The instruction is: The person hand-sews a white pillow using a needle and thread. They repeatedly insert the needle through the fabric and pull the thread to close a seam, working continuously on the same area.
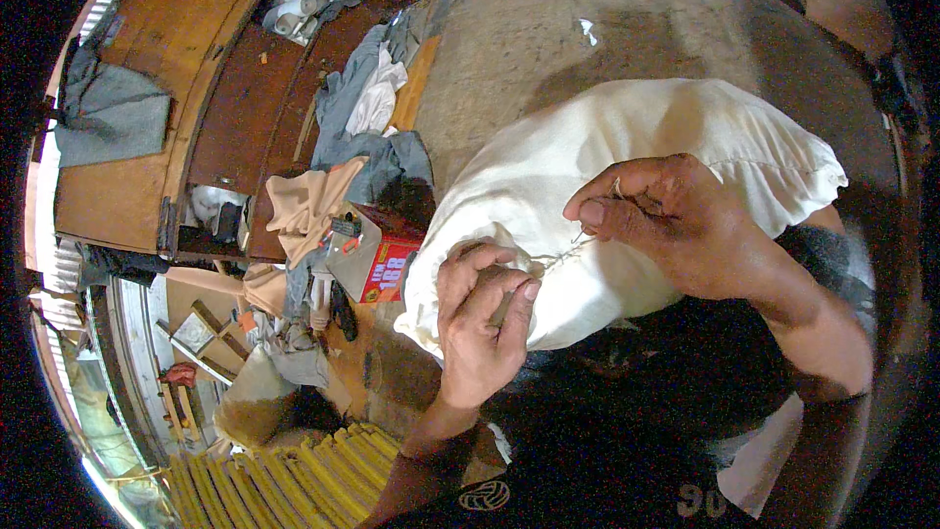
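Cream cloth cushion (pixel 578 157), lying across the person's lap (pixel 646 362). At its left end, the left hand (pixel 483 328) pinches it between thumb and fingers; above its near side, the right hand (pixel 681 220) clamps a thin strand (pixel 563 257) between thumb and forefinger. A hard tug might snap the strand or pucker the cushion. Left of the cushion, a red tin (pixel 391 269) hides its contents; farther left, a cabinet recess (pixel 201 243) holds a white item (pixel 208 204).
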`<action>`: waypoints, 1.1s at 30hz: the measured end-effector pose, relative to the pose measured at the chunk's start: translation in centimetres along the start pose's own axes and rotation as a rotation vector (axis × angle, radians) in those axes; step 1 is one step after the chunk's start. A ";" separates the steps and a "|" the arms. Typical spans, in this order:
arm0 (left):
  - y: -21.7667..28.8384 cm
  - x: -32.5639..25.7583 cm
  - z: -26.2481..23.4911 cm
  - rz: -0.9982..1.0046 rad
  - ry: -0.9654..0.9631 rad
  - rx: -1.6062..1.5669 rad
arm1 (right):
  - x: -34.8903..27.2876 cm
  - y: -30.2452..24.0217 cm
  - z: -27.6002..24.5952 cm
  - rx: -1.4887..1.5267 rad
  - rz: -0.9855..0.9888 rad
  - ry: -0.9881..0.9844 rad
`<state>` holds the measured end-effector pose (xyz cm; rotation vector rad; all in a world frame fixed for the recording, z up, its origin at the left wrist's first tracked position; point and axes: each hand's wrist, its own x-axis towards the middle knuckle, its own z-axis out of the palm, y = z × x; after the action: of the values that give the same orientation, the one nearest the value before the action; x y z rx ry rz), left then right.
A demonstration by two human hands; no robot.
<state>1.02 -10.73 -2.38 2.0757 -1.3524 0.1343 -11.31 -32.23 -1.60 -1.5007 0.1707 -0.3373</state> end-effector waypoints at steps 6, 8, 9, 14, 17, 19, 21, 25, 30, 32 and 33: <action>0.2 0.1 -0.6 0.044 -0.014 -0.059 | 0.3 0.2 0.2 -0.070 -0.007 0.010; -0.5 -0.5 -0.6 0.033 -0.009 -0.072 | 0.3 0.1 0.2 -0.127 0.004 0.010; -0.3 -0.4 -0.2 -0.010 0.024 -0.078 | 0.1 -0.2 0.2 -0.136 0.031 0.003; 0.6 0.4 0.4 0.001 0.049 0.049 | -0.1 -0.2 0.7 -0.150 0.025 -0.001; 0.6 0.4 0.3 -0.006 0.028 0.086 | 0.0 -1.0 0.8 -0.259 0.017 -0.003; 0.5 0.4 0.2 -0.009 0.027 0.091 | 0.0 -0.6 0.9 -0.287 -0.028 0.011; 0.3 0.5 0.4 0.006 0.039 0.075 | 0.0 -0.4 1.0 -0.317 -0.081 0.023; 0.1 0.7 0.7 0.045 0.080 0.053 | -0.1 1.0 1.7 -0.163 -0.149 0.090; 0.0 0.5 0.5 0.031 0.117 0.011 | 0.2 1.7 2.2 -0.147 -0.168 0.074; 0.0 0.5 0.4 0.042 0.122 0.011 | 0.3 1.8 2.3 -0.157 -0.191 0.074; 0.0 0.6 0.5 0.047 0.125 0.008 | 0.2 1.6 2.3 -0.162 -0.185 0.073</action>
<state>1.11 -11.46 -2.52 2.0077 -1.3271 0.2848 -10.20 -30.08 -2.99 -1.6695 0.1196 -0.5376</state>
